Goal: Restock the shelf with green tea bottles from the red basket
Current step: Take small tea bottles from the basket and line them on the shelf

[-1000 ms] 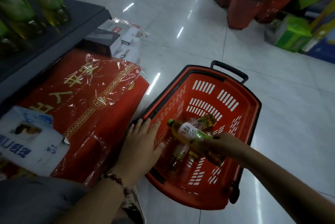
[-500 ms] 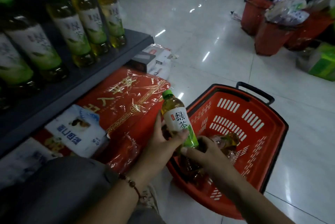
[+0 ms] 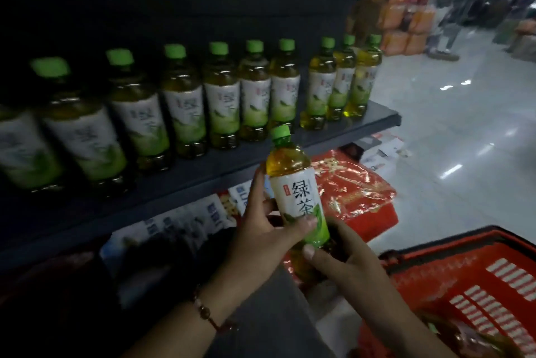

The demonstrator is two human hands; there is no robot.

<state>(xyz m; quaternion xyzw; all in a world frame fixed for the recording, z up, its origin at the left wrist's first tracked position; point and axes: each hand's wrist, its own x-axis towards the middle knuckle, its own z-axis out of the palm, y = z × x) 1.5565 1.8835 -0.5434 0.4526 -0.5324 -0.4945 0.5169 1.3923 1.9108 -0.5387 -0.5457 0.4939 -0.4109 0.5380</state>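
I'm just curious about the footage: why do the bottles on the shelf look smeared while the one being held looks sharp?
Head view: the shelf bottles are motion-blurred and dim, worst at the left; the held bottle, gripped by the left hand and right hand, reads crisply; ceiling lights glare on the floor.

A row of bottles (image 3: pixel 220 96) is standing along the shelf (image 3: pixel 348 134), running from near left to far right; a single bottle (image 3: pixel 295 192) is being held upright just before the shelf edge, the left hand (image 3: pixel 261 235) lying left of it, the right hand (image 3: pixel 345 264) below; the basket (image 3: pixel 464 270) is sitting on the floor (image 3: pixel 464 140) at near right; wrapped boxes (image 3: pixel 353 192) are lying under the shelf.
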